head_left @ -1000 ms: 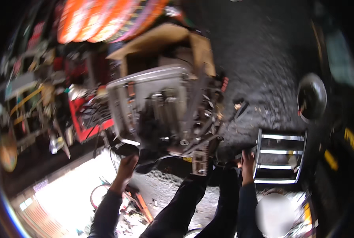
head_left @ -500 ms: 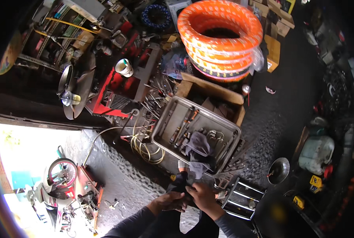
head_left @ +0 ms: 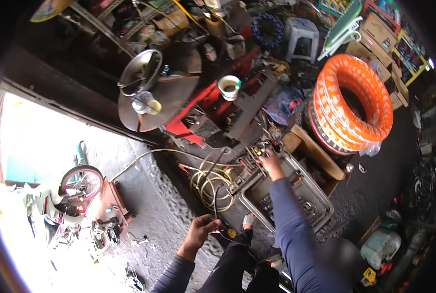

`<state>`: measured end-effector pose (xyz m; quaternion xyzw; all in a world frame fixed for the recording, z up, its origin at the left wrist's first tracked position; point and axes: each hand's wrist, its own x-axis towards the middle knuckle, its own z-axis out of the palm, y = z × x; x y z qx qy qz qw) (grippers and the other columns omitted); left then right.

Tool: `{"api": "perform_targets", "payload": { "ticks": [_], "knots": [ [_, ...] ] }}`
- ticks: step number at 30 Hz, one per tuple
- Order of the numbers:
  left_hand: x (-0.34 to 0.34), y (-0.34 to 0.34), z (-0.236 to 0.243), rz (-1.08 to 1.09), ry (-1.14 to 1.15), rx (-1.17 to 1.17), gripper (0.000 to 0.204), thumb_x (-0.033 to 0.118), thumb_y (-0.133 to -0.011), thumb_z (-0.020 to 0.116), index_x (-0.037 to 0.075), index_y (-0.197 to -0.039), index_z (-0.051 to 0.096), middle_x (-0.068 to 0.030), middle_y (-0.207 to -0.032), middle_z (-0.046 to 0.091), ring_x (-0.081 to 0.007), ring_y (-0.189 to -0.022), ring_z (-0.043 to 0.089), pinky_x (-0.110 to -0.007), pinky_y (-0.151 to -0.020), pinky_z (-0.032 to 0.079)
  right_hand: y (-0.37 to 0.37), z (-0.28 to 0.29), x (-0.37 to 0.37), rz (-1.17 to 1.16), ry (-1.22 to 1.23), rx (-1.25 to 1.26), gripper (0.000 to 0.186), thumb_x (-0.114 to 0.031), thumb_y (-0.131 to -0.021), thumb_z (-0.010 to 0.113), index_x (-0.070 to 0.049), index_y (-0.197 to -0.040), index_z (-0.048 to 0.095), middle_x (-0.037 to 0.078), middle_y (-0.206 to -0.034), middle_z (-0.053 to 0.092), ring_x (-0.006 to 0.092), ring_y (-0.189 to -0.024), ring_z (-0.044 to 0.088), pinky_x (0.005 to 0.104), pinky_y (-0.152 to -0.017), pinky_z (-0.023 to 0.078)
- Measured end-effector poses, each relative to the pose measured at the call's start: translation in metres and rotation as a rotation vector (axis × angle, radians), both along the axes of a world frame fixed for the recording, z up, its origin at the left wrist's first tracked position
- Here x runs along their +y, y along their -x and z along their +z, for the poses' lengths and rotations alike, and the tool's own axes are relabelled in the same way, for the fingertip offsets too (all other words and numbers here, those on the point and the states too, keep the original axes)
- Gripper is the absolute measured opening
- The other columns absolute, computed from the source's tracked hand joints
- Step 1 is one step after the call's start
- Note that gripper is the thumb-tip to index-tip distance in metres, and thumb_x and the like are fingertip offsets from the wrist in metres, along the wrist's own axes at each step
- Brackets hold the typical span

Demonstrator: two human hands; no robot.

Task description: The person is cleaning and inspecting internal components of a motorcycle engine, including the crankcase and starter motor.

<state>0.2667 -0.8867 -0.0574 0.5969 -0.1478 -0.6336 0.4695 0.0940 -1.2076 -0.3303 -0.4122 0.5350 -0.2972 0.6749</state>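
Observation:
My left hand is closed around a thin, bent metal rod that sticks up from the fingers, left of the tray. Stretched far forward, my right hand dips its curled fingers into a heap of metal hand tools by the far left corner of the grey metal tray. What those fingers grip among the tools is too small to make out. My right forearm crosses the tray and covers part of its contents. Metal shackle-like parts show inside it.
Coiled pale hose lies left of the tray. Beyond it stands a red metal frame with a white cup. Orange-wrapped tyres are stacked behind a cardboard box. A motorcycle stands at the left.
My hands, together near my lap before, are now apart. The right has reached forward to the tool heap; the left has moved left and now holds a bent rod. The view has swung left.

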Motion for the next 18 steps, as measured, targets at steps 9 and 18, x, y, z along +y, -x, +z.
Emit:
{"api": "perform_targets", "payload": {
  "ticks": [9,18],
  "knots": [
    [0.029,0.028,0.046,0.005,-0.01,0.009,0.018,0.02,-0.094,0.065,0.003,-0.089,0.065,-0.0048,-0.083,0.068,-0.0139,-0.079,0.066,-0.029,-0.076,0.052,0.14,0.236,0.214,-0.319,-0.664,-0.509,0.056,-0.063,-0.093,0.049,-0.009,-0.103,0.061,0.01,-0.084,0.068,0.0246,-0.068,0.064,0.0362,-0.059,0.05],
    [-0.046,0.282,0.091,-0.597,0.307,0.24,0.014,0.012,-0.094,0.064,-0.001,-0.098,0.069,-0.0065,-0.09,0.07,-0.0142,-0.082,0.067,-0.028,-0.076,0.053,0.469,0.304,0.465,-0.702,-0.439,-0.056,0.036,-0.01,-0.076,0.081,-0.006,-0.106,0.062,0.008,-0.079,0.065,0.0155,-0.07,0.066,0.0299,-0.054,0.052]
  ]
}}
